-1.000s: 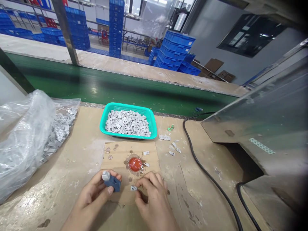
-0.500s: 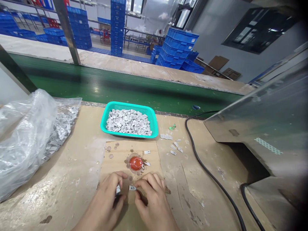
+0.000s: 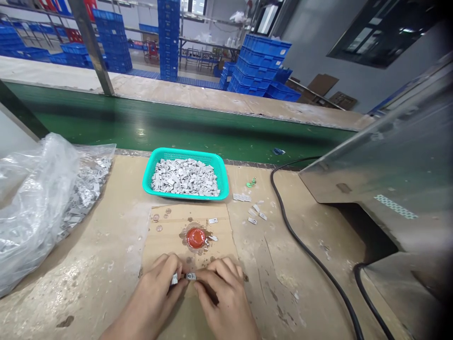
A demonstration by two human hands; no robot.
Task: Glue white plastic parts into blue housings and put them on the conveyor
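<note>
A small grey plastic piece [image 3: 191, 276] with a dark slot is pinched between the thumb and forefinger of my right hand [image 3: 224, 288]. My left hand [image 3: 155, 288] is closed around another light grey piece [image 3: 174, 278], partly hidden by the fingers. Its thumb and fingertips come right up to the left end of the right hand's piece; whether they touch it I cannot tell. Just beyond both hands, a round red-orange wet pad or blob [image 3: 196, 237] sits in a wet patch on the cardboard. Two loose grey pieces lie by it, one [image 3: 213, 221] behind and one [image 3: 213, 238] at its right edge.
A turquoise basket [image 3: 186, 195] full of grey pieces stands behind the cardboard. To its right are a row of pieces [image 3: 242, 197], several loose ones and a small green object [image 3: 251, 183]. A plastic bag [image 3: 38, 203] lies left; a black cable [image 3: 300, 241] and metal housing [image 3: 375, 165] are right.
My left hand has moved in toward the right hand, its thumb and fingers closing beside the piece held there. The whole view has shifted slightly.
</note>
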